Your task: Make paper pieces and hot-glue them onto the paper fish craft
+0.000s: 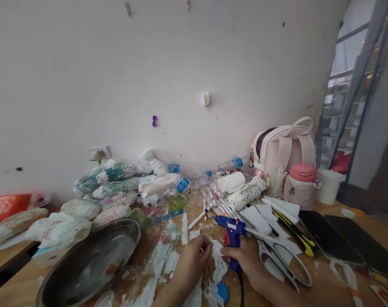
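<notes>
Nearest the camera, on the cluttered wooden table (pixel 11 290), the left hand (pixel 190 261) pinches a small white paper scrap (pixel 216 248) between thumb and fingertips. It holds the scrap just off the table, among other torn white bits and beside a blue cap (pixel 223 292). The right hand (pixel 246 259) is closed around the handle of a blue glue gun (pixel 230 230). The gun's black cord (pixel 241 292) drops toward the near edge, and its nozzle points left, close to the scrap; I cannot tell whether they touch. The step in hand looks like putting hot glue on that scrap. The next move calls for a steady nozzle, a light squeeze, and left fingertips kept clear of the hot tip. Just right of the gun lie large scissors (pixel 278 252), and beyond them a yellow-and-black cutter (pixel 296 232) and two dark phones (pixel 328 236). To the left sits a dark metal pan (pixel 88 264). Farther back are patterned fish-shaped figures (pixel 117 182), clear plastic bottles (pixel 232 163), a pink flask (pixel 302 184), a white cup (pixel 328 186) and a pink backpack (pixel 283 147). They rest against or near the white wall (pixel 181 64), which carries a socket (pixel 98 152).
</notes>
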Motion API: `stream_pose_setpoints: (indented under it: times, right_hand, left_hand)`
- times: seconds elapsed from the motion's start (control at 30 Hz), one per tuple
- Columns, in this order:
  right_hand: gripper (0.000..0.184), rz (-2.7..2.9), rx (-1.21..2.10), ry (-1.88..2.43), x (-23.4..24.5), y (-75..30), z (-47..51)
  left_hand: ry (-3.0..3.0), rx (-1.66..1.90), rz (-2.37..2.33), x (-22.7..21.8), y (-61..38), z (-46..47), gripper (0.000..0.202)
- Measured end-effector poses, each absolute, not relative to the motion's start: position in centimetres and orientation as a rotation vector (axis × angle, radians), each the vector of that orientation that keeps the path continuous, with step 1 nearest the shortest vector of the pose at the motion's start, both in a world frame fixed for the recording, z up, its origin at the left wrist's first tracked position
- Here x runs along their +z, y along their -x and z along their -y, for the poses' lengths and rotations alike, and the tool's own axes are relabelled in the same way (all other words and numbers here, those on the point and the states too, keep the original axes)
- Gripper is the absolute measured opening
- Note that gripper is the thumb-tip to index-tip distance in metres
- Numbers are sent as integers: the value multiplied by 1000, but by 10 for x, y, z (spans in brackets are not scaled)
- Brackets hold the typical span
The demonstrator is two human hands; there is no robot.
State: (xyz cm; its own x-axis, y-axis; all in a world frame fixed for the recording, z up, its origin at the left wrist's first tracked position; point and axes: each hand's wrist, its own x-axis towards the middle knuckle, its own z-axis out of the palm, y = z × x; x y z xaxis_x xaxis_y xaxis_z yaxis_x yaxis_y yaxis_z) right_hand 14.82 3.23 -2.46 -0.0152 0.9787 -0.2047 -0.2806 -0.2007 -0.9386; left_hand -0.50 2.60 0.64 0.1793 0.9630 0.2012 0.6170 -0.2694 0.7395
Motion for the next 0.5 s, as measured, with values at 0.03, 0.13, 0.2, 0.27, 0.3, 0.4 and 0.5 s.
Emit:
stream_pose_setpoints:
  times: [0.03,0.13,0.2,0.27,0.3,0.4,0.5]
  right_hand:
    - [32,873,1466,1145,-25,-148,-32]
    - [34,856,1462,1150,-24,-148,-32]
    - [33,856,1456,1158,-22,-148,-31]
    - [31,864,1452,1168,-21,-149,-30]
    - [30,870,1449,1171,-21,-149,-30]
    - [29,891,1447,1159,-22,-150,-30]
    - [32,905,1448,1138,-25,-150,-32]
  left_hand:
    - [-1959,919,-1471,6,5,-24,16]
    - [-1936,960,-1410,8,4,-19,13]
    - [-1876,985,-1370,9,3,-19,16]
    - [-1774,1004,-1341,8,3,-23,23]
    - [-1712,1009,-1326,6,4,-27,26]
    - [-1518,998,-1268,0,4,-37,35]
    - [-1357,957,-1212,-6,3,-43,43]
